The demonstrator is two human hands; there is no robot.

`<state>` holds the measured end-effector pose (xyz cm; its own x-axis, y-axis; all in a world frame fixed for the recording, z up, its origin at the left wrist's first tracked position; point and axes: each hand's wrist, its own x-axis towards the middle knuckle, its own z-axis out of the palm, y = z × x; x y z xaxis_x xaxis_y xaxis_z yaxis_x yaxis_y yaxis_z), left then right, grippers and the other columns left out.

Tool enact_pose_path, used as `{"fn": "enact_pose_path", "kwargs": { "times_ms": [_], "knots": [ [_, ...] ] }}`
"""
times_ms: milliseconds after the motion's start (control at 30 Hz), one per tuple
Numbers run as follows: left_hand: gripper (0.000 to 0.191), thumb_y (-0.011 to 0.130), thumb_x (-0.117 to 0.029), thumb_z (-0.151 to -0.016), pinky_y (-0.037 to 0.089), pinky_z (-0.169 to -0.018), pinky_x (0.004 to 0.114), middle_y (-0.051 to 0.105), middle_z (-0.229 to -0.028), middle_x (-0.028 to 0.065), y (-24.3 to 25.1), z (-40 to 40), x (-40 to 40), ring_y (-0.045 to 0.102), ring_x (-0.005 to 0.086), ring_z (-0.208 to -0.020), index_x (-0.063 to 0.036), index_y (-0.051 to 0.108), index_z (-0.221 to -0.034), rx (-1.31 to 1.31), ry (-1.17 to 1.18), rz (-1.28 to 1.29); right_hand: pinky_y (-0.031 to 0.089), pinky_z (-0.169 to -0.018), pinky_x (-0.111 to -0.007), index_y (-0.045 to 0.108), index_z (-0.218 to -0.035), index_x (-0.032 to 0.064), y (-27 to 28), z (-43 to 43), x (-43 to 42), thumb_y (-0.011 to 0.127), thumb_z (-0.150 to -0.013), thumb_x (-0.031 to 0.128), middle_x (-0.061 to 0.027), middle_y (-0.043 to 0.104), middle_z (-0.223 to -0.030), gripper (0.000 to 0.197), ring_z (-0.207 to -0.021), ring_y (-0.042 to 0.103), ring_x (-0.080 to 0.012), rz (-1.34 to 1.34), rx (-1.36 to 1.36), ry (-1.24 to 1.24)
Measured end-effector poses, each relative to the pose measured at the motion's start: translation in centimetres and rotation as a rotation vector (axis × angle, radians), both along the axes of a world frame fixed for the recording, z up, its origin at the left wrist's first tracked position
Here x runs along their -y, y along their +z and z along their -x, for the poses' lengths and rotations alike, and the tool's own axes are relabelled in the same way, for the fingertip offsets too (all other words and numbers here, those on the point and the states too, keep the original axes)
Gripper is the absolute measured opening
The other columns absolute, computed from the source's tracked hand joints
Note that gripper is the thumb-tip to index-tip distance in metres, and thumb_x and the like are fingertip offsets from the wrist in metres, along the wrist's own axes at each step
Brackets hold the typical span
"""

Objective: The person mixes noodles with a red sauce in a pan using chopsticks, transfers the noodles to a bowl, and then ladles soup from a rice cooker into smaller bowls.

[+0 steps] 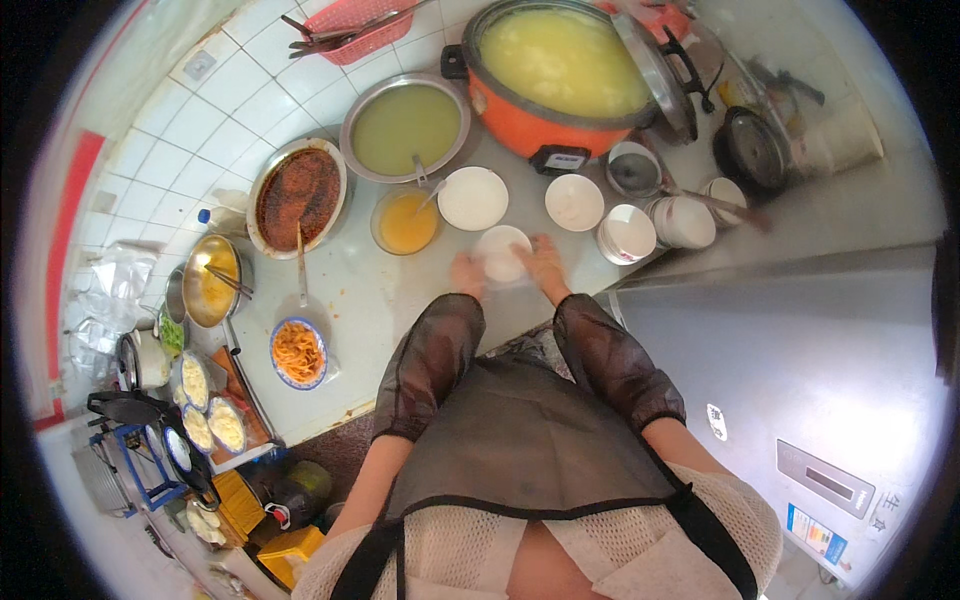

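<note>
A small white bowl (504, 253), blurred by motion, is between my two hands over the front of the counter. My right hand (545, 266) has its fingers at the bowl's right rim. Beside the left rim is my left hand (468, 274), too blurred to show whether it grips. Just behind are a white bowl or plate (472, 199) and another white bowl (574, 202). To the left, a clear bowl of orange-yellow liquid (407, 221) holds a spoon. Stacked white bowls (626, 234) stand to the right of my right hand.
An orange electric cooker (540, 127) of pale yellow food stands behind, its lid (652, 82) tilted. Leftward are a steel basin of greenish liquid (405, 127), a basin of dark red sauce (298, 199) and a bowl of orange shreds (298, 352). A silver refrigerator (750, 360) borders the right.
</note>
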<state>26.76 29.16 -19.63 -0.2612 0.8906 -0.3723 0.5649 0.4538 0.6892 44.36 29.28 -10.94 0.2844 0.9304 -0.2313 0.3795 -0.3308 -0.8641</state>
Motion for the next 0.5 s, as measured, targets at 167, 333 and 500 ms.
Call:
{"fn": "enact_pose_path", "kwargs": {
  "times_ms": [167,333,500],
  "knots": [
    [0.043,0.049,-0.036,-0.090,0.048,-0.084,0.044,0.054,-0.120,0.0201,-6.1,2.7,-1.0,0.057,0.0353,-0.103,-0.0030,0.056,-0.117,0.141,-0.067,-0.092,0.044,-0.088,-0.040,0.056,-0.115,-0.0007,0.3,-0.1,-1.9,0.055,-0.088,0.043,-0.0220,0.064,-0.103,0.052,-0.099,0.060,-0.0349,0.177,-0.065,0.539],
    [0.051,0.050,-0.036,-0.093,0.049,-0.087,0.039,0.052,-0.129,0.0166,10.7,-0.5,2.4,0.058,0.0301,-0.108,-0.0033,0.044,-0.132,1.210,0.159,0.265,0.045,-0.085,-0.036,0.062,-0.110,0.0012,7.8,-1.8,-0.8,0.059,-0.085,0.041,-0.0174,0.065,-0.099,0.047,-0.094,0.061,-0.0299,-0.094,0.265,0.469],
    [0.062,0.044,-0.041,-0.095,0.038,-0.102,0.036,0.039,-0.143,0.0111,13.8,2.5,2.5,0.045,0.0253,-0.124,-0.0074,0.026,-0.145,0.654,-0.500,-0.049,0.048,-0.081,-0.032,0.064,-0.110,0.0041,6.9,-0.8,-4.3,0.063,-0.083,0.038,-0.0106,0.067,-0.096,0.044,-0.089,0.062,-0.0223,-0.009,-0.132,0.515]
  ]
}}
